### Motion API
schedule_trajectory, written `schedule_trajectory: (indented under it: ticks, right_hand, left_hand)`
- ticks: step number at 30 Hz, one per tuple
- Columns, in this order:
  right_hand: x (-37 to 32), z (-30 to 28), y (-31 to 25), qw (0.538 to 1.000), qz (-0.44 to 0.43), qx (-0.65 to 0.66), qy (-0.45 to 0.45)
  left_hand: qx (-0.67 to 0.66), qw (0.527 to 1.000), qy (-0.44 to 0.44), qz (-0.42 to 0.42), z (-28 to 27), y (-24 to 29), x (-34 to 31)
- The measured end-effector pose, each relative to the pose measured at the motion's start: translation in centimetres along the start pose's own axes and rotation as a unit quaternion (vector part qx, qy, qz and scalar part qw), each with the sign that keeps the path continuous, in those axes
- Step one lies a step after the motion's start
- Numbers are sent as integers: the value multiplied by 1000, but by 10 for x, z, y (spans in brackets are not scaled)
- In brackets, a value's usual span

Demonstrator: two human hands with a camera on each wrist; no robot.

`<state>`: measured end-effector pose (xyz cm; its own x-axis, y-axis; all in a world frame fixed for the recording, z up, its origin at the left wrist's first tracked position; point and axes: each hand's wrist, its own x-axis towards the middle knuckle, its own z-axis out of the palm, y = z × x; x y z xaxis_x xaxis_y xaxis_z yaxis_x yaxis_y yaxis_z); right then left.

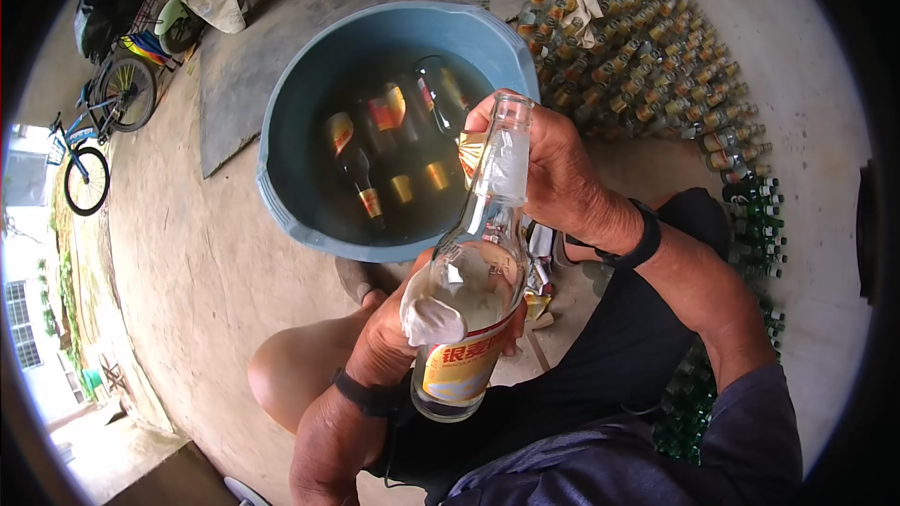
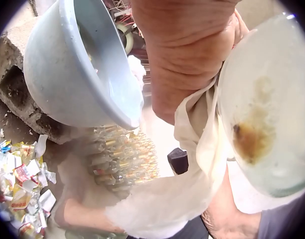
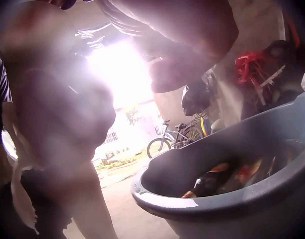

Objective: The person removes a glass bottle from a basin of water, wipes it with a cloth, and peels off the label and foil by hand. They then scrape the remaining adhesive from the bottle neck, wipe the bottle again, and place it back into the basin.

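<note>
A clear glass bottle point(image 1: 478, 267) with a yellow-and-red label point(image 1: 459, 373) is held tilted over the lap, its mouth pointing up toward the tub. The left hand point(image 1: 380, 333) grips its body, with a whitish cloth point(image 1: 433, 320) against the glass. In the left wrist view this cloth point(image 2: 157, 206) hangs beside the bottle point(image 2: 267, 109). At the neck, the right hand point(image 1: 567, 173) has its fingers curled round the far side, close to a gold neck label point(image 1: 471, 154) that stands away from the glass. Glare and blur cover much of the right wrist view.
A blue-grey tub point(image 1: 272, 169) of murky water holds several labelled bottles point(image 1: 356, 169). Rows of clear bottles point(image 1: 647, 66) and green bottles point(image 1: 757, 225) line the right side. Label scraps point(image 2: 28, 184) lie on the floor near a concrete block point(image 2: 20, 94). A bicycle point(image 1: 98, 108) stands at left.
</note>
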<state>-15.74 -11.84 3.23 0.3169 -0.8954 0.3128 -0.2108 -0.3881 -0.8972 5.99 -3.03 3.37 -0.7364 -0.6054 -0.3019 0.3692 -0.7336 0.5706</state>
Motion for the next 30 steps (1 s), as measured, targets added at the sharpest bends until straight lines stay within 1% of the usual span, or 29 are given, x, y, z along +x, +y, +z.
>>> schedule_trajectory:
  ticks: [3,4,6,9,12,14,16,18,19,23,26,27,29,30]
  right_hand:
    - [-1,2,-6,995,51,89,-2]
    - [-1,2,-4,1000,13,22,-3]
    - [-2,3,2,992,-63,-112,-5]
    - [0,3,0,993,-54,-107,-5]
    - [0,4,0,997,-3,-73,-9]
    - [-2,6,6,995,61,73,-15]
    - [-3,9,7,983,97,154,-20]
    - [-1,13,4,979,108,170,-25]
    - [0,19,3,981,83,173,-16]
    - [1,16,5,974,126,185,-20]
    - [-1,7,14,978,118,160,-58]
    - [-2,5,11,985,98,125,-68]
    - [-4,-4,8,990,68,62,-103]
    - [-3,-6,2,986,91,65,-121]
  left_hand:
    - [7,1000,-20,-4,-3,1,2]
    - [8,1000,-30,-4,-4,2,3]
    - [0,999,-54,-5,-4,3,6]
    - [-4,998,-67,16,-7,-2,5]
    - [-36,998,-29,-32,-8,0,4]
    - [-23,998,-41,-34,-2,6,4]
    - [7,998,-57,-30,0,9,6]
    - [54,995,-76,-20,-3,9,10]
    - [48,992,-118,-16,-7,4,12]
    - [85,990,-113,-8,-6,6,13]
    - [101,991,-91,7,-5,11,7]
    - [119,989,-84,23,-5,11,5]
    - [92,995,-44,18,-5,19,-2]
    - [79,996,-24,16,-5,23,-5]
